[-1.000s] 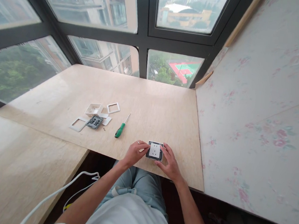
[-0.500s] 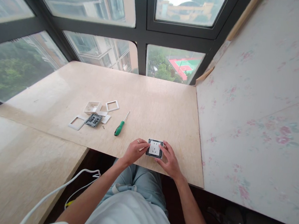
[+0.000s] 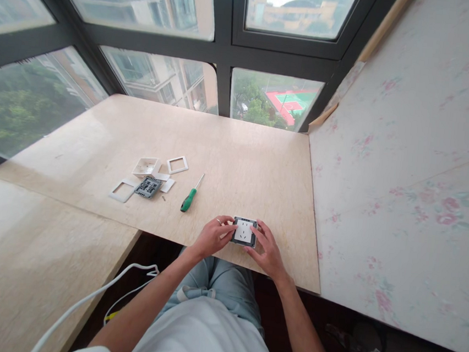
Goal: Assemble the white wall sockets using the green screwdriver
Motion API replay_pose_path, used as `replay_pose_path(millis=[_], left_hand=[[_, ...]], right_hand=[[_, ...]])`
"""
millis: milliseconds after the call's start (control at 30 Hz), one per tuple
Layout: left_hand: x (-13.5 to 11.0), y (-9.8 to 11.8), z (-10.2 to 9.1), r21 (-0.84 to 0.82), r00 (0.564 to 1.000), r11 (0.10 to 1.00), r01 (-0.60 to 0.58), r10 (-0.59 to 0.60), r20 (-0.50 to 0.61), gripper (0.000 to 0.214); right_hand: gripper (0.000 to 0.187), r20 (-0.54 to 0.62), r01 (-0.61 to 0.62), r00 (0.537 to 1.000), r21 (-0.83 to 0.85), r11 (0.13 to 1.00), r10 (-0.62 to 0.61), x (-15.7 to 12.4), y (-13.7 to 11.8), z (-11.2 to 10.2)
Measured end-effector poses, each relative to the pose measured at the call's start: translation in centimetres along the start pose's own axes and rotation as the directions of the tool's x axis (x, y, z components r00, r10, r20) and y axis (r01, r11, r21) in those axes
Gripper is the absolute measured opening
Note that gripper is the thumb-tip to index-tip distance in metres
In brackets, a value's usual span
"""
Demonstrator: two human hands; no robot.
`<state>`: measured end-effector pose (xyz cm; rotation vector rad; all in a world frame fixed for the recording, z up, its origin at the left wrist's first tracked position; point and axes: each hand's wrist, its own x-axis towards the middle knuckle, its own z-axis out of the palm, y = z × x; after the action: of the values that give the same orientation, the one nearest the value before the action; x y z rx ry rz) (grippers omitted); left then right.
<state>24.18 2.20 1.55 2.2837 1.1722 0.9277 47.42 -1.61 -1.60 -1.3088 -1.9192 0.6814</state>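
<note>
Socket point(image 3: 244, 233) sits by the table's point(image 3: 252, 166) near edge, between both hands, neither nearer. Left hand point(image 3: 214, 236) pinches its left edge; right hand point(image 3: 268, 251), half-curled, clasps its right side.

Pale tabletop point(image 3: 252, 161): green screwdriver point(image 3: 189, 199), open white box point(image 3: 144, 172), two frames point(image 3: 178, 170).
</note>
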Motion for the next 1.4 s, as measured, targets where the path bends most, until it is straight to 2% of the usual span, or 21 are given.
replay_pose_path(millis=[700,1100,1400], left_hand=[[-0.3,-0.01,-0.24,0.048,1.0,0.999,-0.011,0.01,0.021,0.023],[-0.48,0.23,0.1,-0.069,0.997,0.995,0.072,-0.074,-0.031,0.026],[-0.66,-0.13,0.52,-0.063,0.998,0.997,0.046,-0.049,-0.05,0.019]], right_hand=[[0.058,-0.009,0.001,1.0,0.0,1.0,-0.001,-0.06,0.2,0.1],[0.057,-0.012,0.005,1.0,0.012,1.0,-0.005,-0.09,0.27,0.12],[0.057,-0.021,0.027,0.999,0.008,1.0,-0.026,-0.14,0.48,0.24]])
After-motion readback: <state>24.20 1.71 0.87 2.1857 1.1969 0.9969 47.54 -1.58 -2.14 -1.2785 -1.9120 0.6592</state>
